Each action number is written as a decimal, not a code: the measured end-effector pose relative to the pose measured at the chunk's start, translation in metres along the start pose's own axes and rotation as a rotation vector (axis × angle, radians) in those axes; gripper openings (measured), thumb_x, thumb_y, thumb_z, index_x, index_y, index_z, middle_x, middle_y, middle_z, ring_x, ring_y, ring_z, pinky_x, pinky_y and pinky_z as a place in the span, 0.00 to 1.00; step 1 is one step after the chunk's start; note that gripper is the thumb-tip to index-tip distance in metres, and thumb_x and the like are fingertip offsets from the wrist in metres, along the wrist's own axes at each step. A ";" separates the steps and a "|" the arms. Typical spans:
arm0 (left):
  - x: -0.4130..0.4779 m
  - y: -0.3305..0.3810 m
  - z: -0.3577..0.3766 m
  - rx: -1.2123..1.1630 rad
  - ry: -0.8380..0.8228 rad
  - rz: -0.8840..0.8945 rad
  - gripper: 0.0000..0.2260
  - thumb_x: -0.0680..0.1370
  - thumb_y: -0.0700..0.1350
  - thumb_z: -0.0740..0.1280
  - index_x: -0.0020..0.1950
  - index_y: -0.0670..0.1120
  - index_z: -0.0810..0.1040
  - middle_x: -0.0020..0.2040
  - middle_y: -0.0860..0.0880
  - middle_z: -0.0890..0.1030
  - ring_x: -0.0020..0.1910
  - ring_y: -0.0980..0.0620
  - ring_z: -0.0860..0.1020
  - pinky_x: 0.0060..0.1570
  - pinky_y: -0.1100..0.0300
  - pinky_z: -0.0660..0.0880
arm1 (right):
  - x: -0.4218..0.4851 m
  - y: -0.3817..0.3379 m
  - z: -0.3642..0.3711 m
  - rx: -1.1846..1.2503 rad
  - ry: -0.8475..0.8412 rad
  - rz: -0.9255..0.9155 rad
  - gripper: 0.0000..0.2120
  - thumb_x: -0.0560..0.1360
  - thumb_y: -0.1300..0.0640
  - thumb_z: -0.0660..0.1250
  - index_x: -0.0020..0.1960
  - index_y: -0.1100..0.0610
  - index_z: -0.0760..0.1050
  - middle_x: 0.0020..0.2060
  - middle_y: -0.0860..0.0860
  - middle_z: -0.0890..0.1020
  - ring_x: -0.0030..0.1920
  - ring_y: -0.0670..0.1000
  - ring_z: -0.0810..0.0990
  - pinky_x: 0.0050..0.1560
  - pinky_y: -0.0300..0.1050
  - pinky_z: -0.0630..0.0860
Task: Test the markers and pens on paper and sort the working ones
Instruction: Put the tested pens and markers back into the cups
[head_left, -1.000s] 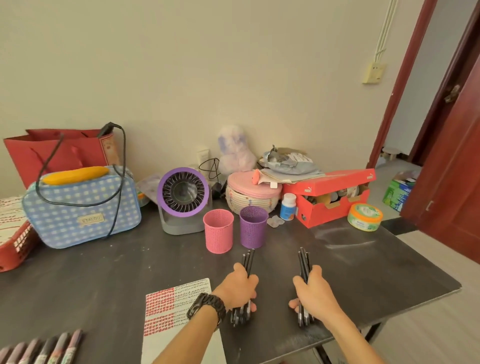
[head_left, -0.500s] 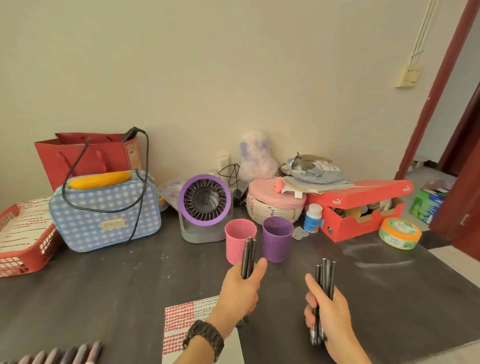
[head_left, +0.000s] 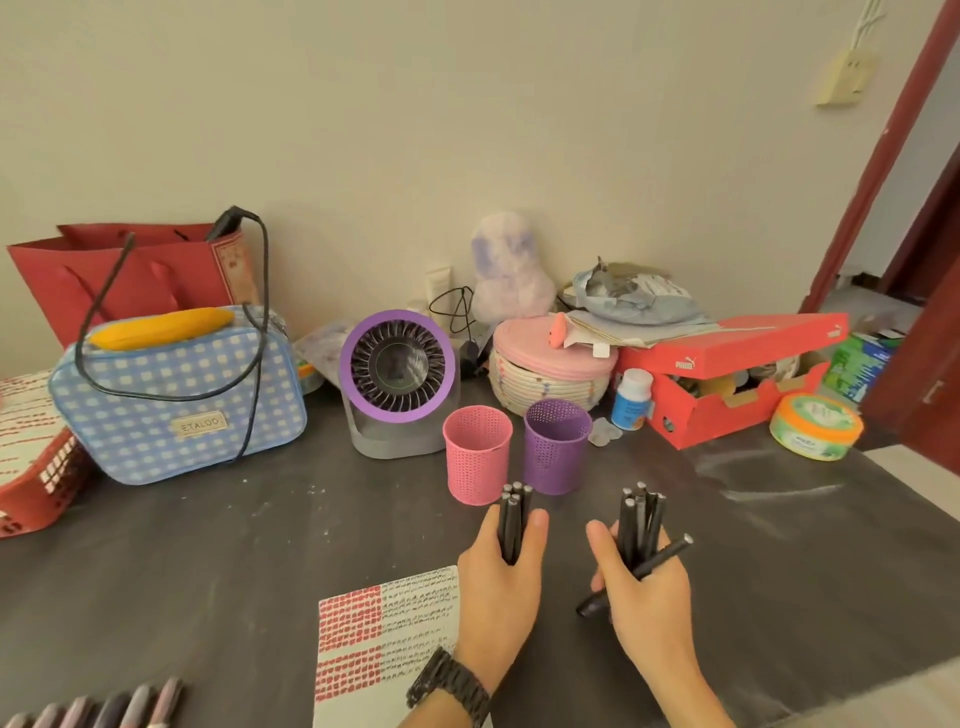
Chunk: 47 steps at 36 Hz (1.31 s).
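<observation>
Sorting, we judge | left hand (head_left: 498, 587) fingers curl round left pen bundle (head_left: 511, 517), right hand (head_left: 647, 597) fingers round right pen bundle (head_left: 636, 519) — one pen askew | pink cup (head_left: 477, 457), purple cup (head_left: 556, 449) at 12 o'clock | next: lower bundles in upright.

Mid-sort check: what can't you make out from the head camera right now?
Head view:
Pink cup and purple cup: their walls hide whatever is inside.
Left bundle of pens: lower ends buried in the left hand's grip.
Right bundle of pens in the right hand: count unclear, they overlap.
Markers: cut off by the bottom edge.
Paper: marks too small; left forearm covers its corner.
</observation>
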<state>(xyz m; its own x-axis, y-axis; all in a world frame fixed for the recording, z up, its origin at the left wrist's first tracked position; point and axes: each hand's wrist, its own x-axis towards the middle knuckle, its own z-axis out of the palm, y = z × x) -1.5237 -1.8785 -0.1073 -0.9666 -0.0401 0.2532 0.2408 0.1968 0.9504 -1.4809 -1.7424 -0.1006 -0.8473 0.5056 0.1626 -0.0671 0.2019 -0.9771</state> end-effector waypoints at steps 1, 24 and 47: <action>0.004 0.003 -0.001 -0.007 0.007 0.006 0.11 0.77 0.63 0.65 0.39 0.60 0.72 0.29 0.57 0.72 0.29 0.58 0.68 0.32 0.68 0.67 | 0.004 -0.002 0.001 0.022 -0.005 0.010 0.09 0.76 0.47 0.72 0.40 0.44 0.75 0.24 0.52 0.77 0.26 0.49 0.76 0.32 0.40 0.73; 0.162 0.041 -0.022 -0.304 0.061 -0.029 0.20 0.77 0.66 0.59 0.60 0.54 0.72 0.48 0.55 0.86 0.48 0.53 0.85 0.41 0.58 0.81 | 0.136 -0.080 0.131 0.537 0.057 0.117 0.13 0.83 0.49 0.63 0.47 0.57 0.77 0.30 0.46 0.82 0.33 0.45 0.82 0.43 0.47 0.77; 0.161 0.007 -0.012 -0.255 -0.013 -0.138 0.05 0.83 0.51 0.64 0.52 0.56 0.79 0.48 0.53 0.86 0.48 0.55 0.84 0.51 0.51 0.80 | 0.123 -0.057 0.153 0.127 0.001 -0.123 0.04 0.79 0.46 0.69 0.45 0.39 0.77 0.41 0.28 0.83 0.45 0.31 0.81 0.42 0.25 0.72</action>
<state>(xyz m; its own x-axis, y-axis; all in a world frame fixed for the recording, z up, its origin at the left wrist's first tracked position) -1.6769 -1.8954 -0.0577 -0.9924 -0.0368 0.1173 0.1194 -0.0625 0.9909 -1.6622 -1.8203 -0.0461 -0.8279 0.4846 0.2823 -0.2366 0.1546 -0.9592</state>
